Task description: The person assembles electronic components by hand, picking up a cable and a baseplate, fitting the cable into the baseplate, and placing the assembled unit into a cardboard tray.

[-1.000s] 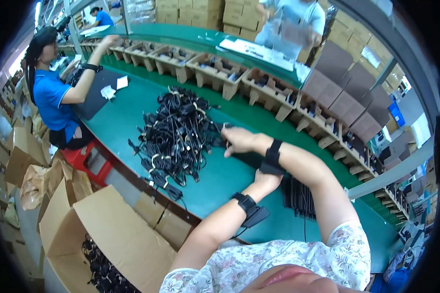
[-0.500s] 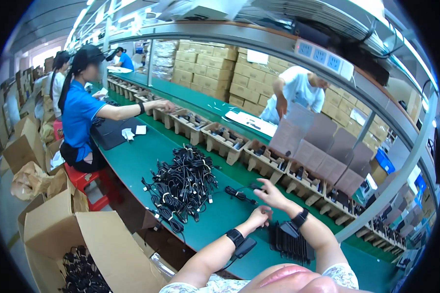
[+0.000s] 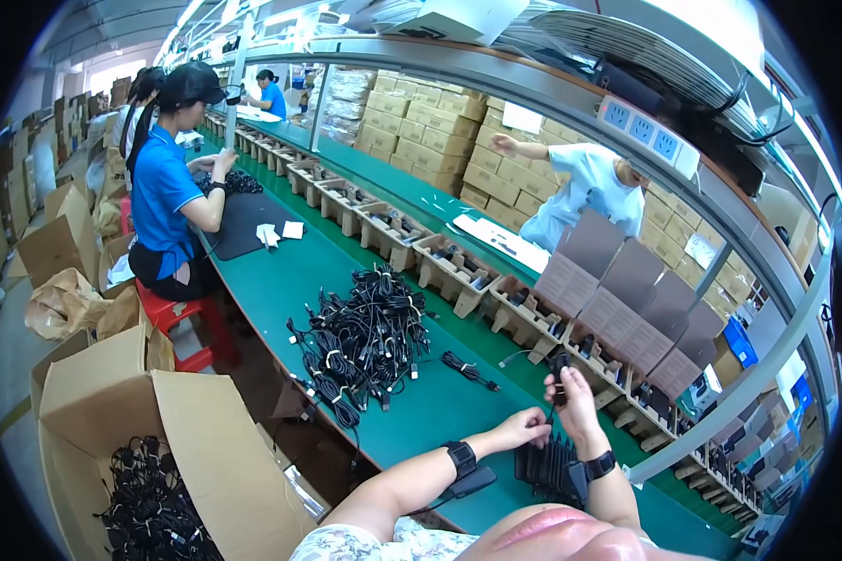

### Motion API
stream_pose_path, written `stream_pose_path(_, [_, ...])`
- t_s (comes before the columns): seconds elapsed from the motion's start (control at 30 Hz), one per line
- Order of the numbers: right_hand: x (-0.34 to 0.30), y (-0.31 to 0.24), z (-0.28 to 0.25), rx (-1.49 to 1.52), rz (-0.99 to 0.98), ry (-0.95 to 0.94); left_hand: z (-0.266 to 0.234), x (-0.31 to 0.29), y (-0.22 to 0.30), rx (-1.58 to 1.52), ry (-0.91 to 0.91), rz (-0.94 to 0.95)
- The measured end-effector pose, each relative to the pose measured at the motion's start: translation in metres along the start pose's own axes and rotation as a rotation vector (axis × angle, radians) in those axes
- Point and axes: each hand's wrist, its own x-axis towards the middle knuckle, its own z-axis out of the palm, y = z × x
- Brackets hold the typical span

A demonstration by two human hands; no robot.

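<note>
My right hand point(image 3: 578, 400) is raised over the green workbench point(image 3: 496, 411), its fingers closed around a bundled black cable point(image 3: 559, 372). A thin end with a pale plug sticks out to the left of it. Just below, my left hand point(image 3: 522, 428) pinches its fingertips near a dark strand under the bundle; whether it grips that strand is too small to tell. Under both hands stands a row of flat black pieces point(image 3: 550, 470). One coiled black cable point(image 3: 470, 370) lies alone to the left, beside a large heap of black cables point(image 3: 370, 341).
Brown moulded trays point(image 3: 458, 273) with dark parts line the green belt beyond the bench. Upright grey-brown flaps point(image 3: 622, 285) and a slanted metal post point(image 3: 748, 374) stand right. An open carton point(image 3: 225, 449) holds more cables at lower left. Co-workers are at left and across.
My right hand has drawn back and closed on a black cable. My left hand has moved slightly right, towards it. The co-worker in blue has pulled an arm back from the trays.
</note>
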Motion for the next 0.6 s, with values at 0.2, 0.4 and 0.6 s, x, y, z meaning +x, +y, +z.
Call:
stream_pose_path(0.2, [-0.017, -0.005, -0.033, -0.011, -0.048, 0.065, -0.001, 0.0, 0.003, -0.111, 0.317, -0.12])
stream_pose_path(0.4, [-0.048, 0.012, -0.022, -0.502, -0.034, -0.115, -0.018, -0.002, 0.033, 0.361, 0.377, 0.393])
stream_pose_path(0.6, [-0.049, 0.025, -0.036, -0.373, -0.089, 0.028, -0.015, -0.003, 0.042, -0.677, 0.077, -0.029])
